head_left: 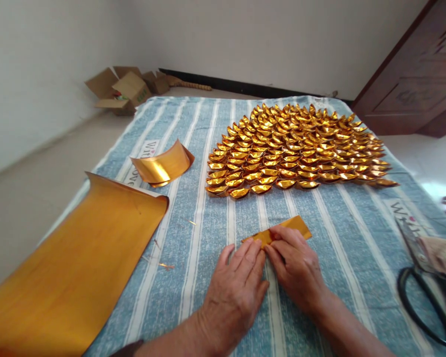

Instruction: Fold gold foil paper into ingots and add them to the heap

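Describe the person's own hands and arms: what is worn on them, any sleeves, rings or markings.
Both the left hand and the right hand are bare, with no gloves, rings or watch visible. The forearms are bare too; a dark sleeve edge shows at the left arm.

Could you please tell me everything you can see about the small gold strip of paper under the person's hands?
The gold paper strip is a narrow, shiny, foil-like rectangle lying flat on the blue-and-white striped cloth, angled with its right end farther away. It seems folded lengthwise, though that is hard to confirm. The left hand presses fingertips on its near left end; the right hand covers its middle. Only the right end shows fully.
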`<state>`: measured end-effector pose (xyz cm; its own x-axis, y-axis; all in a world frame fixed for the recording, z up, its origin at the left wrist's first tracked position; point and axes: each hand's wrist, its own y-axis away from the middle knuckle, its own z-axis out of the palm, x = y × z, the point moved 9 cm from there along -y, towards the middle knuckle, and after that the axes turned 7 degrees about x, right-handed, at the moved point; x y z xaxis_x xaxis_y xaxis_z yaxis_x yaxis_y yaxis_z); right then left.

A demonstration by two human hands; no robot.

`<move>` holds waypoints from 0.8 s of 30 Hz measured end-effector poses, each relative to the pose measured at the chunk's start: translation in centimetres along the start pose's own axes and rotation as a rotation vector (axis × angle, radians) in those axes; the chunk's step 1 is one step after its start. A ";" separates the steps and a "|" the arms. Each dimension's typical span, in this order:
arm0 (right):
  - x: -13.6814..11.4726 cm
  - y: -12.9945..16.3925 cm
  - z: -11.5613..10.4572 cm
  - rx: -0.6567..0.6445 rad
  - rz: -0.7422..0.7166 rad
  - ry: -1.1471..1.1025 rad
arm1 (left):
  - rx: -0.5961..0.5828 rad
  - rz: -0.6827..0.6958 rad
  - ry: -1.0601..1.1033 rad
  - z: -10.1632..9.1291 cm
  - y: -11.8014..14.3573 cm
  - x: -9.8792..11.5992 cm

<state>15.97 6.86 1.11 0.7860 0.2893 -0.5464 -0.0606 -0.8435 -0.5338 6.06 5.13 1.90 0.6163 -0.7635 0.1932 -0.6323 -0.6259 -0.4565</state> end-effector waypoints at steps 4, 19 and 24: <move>-0.2 0.0 0.0 -0.005 -0.003 0.002 | -0.005 -0.002 0.007 0.0 -0.1 0.0; -0.1 -0.1 0.1 -0.015 0.002 -0.004 | -0.023 -0.007 0.020 0.2 0.0 0.0; 0.0 0.0 0.1 -0.015 0.001 0.001 | -0.021 -0.012 0.014 0.2 0.0 0.0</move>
<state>15.88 6.95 1.06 0.7867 0.2877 -0.5462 -0.0521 -0.8507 -0.5231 6.16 5.20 1.68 0.6176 -0.7577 0.2111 -0.6343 -0.6385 -0.4360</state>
